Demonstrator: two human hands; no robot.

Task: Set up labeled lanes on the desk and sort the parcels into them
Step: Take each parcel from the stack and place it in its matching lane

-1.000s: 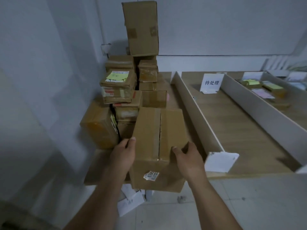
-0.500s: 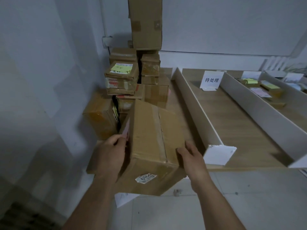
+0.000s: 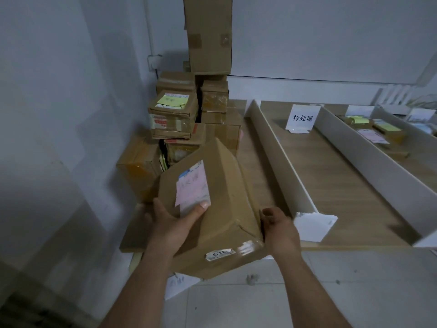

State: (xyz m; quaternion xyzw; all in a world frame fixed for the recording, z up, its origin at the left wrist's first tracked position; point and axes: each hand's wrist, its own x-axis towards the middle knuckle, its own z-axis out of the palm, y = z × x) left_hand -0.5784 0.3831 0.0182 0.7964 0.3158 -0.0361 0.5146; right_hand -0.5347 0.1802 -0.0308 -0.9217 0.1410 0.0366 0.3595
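While a tall pile (image 3: pixel 189 119) of unsorted parcels fills the upper centre-left of the frame against the wall (image 3: pixel 59 102), the sort reads as partly done.

Lanes: set up. White dividers (image 3: pixel 281 157) run from upper centre toward the lower right across the desk (image 3: pixel 343 185). The middle lane carries a standing label card (image 3: pixel 302 118) with printed characters and holds no parcels. Further cards stand at the upper right, too blurred to read.

Sorted stock: a few small parcels (image 3: pixel 376 129) with yellow and pink notes lie in a lane at the upper right.

Remaining: the pile, judged to be most of the stock.

Item in hand: one cardboard box (image 3: pixel 227 209), lower centre of the frame, tilted, raised over the near desk edge. A pink note (image 3: pixel 192 185) sits on its upward left face; a small white sticker (image 3: pixel 220 253) on the near end.

Left hand (image 3: pixel 172 223): palm under and against the left face, thumb pressed just below the note, closed on the box.

Right hand (image 3: pixel 280 230): clasped on the right near corner, fingers curled round the edge.

Both forearms reach up from the bottom edge.
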